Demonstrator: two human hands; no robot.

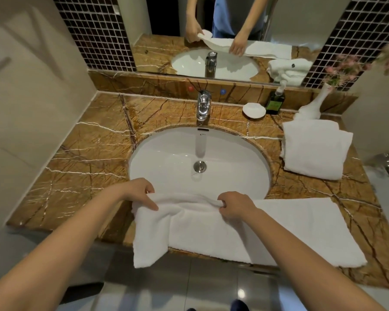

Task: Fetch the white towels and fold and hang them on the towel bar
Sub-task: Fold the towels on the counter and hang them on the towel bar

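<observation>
A white towel (211,230) lies spread along the front edge of the brown marble counter (81,158), its left end hanging over the edge. My left hand (139,190) pinches the towel's far edge at its left end. My right hand (236,206) grips a bunched fold of the same edge near the middle, just in front of the sink (166,158). A second white towel (312,149), folded, rests on the counter at the right. No towel bar shows in the head view.
A chrome tap (203,107) stands behind the sink. A white soap dish (254,110), a dark soap bottle (275,102) and a white vase with pink flowers (312,106) line the back right. A mirror (211,30) rises behind; walls close both sides.
</observation>
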